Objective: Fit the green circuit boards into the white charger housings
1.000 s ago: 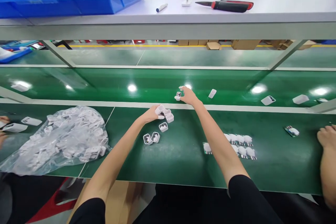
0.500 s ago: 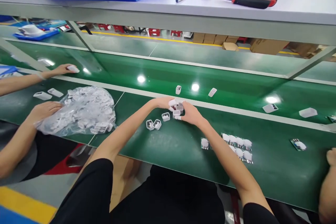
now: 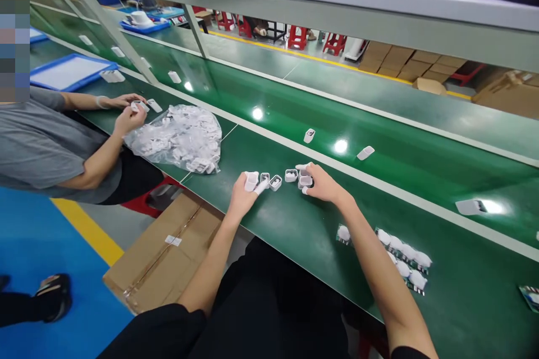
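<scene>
My left hand (image 3: 241,197), with white finger covers, is closed around a small white plastic case (image 3: 251,182). Its thumb reaches beside two similar open-topped cases (image 3: 265,179) that stand on the green bench with small parts inside. To the right, my right hand (image 3: 323,184) has its covered thumb and finger around another white case (image 3: 305,180), at bench level. Just left of those fingers stands one more open case (image 3: 291,175). Circuit boards with white round pads (image 3: 407,252) lie in rows by my right forearm, and a single board (image 3: 343,233) sits apart.
A clear bag of white parts (image 3: 181,137) lies to the left, beside a co-worker's hands (image 3: 128,115) holding a white case. Beyond the white line, cases (image 3: 309,136) rest on the green belt surface. A shelf (image 3: 269,3) crosses overhead; a cardboard box (image 3: 164,252) stands below.
My view has turned left. My left hand has moved away from my right hand, leftward to the two standing cases. The co-worker's hands have come together at a white case.
</scene>
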{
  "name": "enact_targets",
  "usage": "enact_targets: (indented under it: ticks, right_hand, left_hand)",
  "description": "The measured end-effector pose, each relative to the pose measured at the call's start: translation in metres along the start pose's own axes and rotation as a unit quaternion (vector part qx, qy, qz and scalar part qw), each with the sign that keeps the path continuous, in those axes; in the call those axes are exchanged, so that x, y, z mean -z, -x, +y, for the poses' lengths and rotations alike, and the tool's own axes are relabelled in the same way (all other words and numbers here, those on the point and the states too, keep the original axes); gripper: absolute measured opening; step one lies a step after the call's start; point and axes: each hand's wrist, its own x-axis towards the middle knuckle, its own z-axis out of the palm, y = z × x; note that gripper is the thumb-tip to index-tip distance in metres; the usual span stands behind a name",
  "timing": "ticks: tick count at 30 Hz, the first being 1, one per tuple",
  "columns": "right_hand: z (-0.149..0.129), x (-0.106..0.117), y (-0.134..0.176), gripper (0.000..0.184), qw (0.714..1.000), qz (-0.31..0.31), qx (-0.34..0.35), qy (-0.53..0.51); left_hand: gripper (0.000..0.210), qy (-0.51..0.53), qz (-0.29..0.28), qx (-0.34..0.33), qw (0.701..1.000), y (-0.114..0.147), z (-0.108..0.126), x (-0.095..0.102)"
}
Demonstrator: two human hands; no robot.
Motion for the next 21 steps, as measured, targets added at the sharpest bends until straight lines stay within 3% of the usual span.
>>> enact_targets:
  ticks: [2, 4, 8, 10, 17, 21]
  right_hand:
    - [-0.005, -0.004, -0.012, 0.080, 1.000, -0.016, 0.013, 0.001]
    - [-0.010, -0.008, -0.020, 0.074, 0.999, -0.025, 0.020, 0.008]
    - [-0.020, -0.018, -0.022, 0.043, 0.999, -0.019, 0.016, 0.026]
    - [-0.024, -0.020, -0.017, 0.038, 1.000, -0.007, 0.009, 0.026]
    - [-0.036, -0.026, 0.000, 0.044, 1.000, 0.018, -0.004, 0.001]
    - [-0.037, -0.027, 0.006, 0.048, 1.000, 0.021, -0.011, -0.009]
  left_hand:
    - [0.060, 0.017, -0.006, -0.018, 1.000, 0.011, -0.005, -0.010]
    - [0.070, 0.020, 0.006, -0.050, 0.999, 0.012, -0.005, -0.020]
    - [0.056, 0.002, 0.006, -0.059, 0.998, -0.002, -0.002, -0.029]
    - [0.052, 0.001, -0.007, -0.048, 0.999, -0.009, -0.004, -0.029]
    - [0.055, 0.019, -0.002, -0.040, 0.999, -0.026, -0.015, -0.031]
    - [0.058, 0.014, 0.004, -0.081, 0.997, -0.026, -0.013, -0.031]
